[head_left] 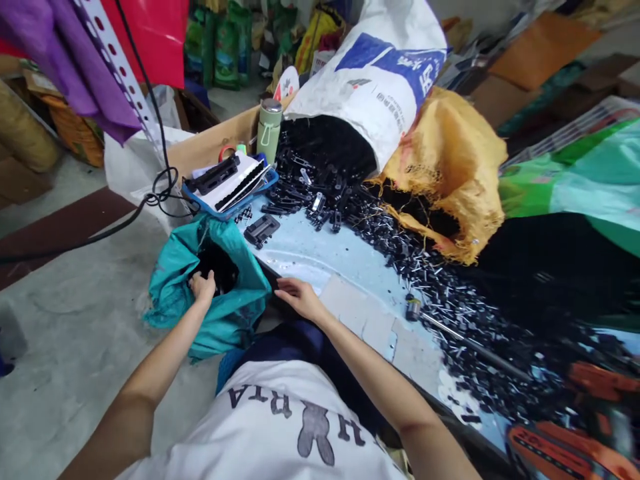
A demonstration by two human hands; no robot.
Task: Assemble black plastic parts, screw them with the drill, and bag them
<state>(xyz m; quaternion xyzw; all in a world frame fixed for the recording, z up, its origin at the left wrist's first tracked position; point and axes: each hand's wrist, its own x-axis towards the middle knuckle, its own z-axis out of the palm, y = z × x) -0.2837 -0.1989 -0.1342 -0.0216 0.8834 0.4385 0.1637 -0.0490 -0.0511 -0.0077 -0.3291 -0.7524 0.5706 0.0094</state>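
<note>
My left hand [203, 287] is at the mouth of a teal woven sack [170, 267] with dark contents. Its thumb stands apart from the fingers, and I see nothing held; the fingertips are partly lost against the dark inside. My right hand [300, 299] hovers by the near edge of the light blue table [360, 250], to the right of the sack. Its fingers are stretched out and loosely parted, with nothing in them. Beyond it lies a black plastic part [261, 231], flat on the table.
Black parts [305, 190] spill from a white sack [370, 87]. A torn yellow sack [450, 167] lies beside small metal-pinned pieces [415, 267]. A hammer-like tool [465, 337], orange power tool [565, 450], blue tray [225, 207], green flask [269, 130] and hanging black cable [155, 193] are around.
</note>
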